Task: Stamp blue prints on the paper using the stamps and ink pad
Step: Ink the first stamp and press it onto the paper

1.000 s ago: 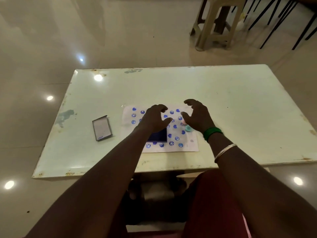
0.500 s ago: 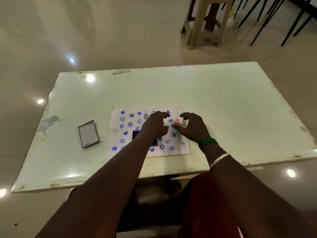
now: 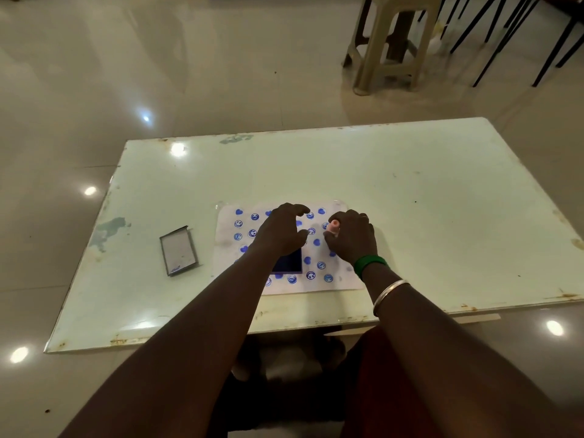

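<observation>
1. Glossy, pale green surface [image 3: 410,191], its coating chipped and rust-flecked along the edges.
2. Matt white paper [image 3: 343,279] bearing blue ink prints.
3. Polished floor tiles [image 3: 221,74] mirroring ceiling lights.
4. At 1 o'clock, a smooth plastic stool [image 3: 392,42].

Hidden and unclear parts of the stamping scene.
The left hand [image 3: 281,230] is covering the far part of the ink pad [image 3: 289,263] and several prints on the paper [image 3: 344,281]; the right hand [image 3: 354,237] is hiding the lower end of the pink stamp [image 3: 333,226], so its contact with the paper is not showing.
</observation>
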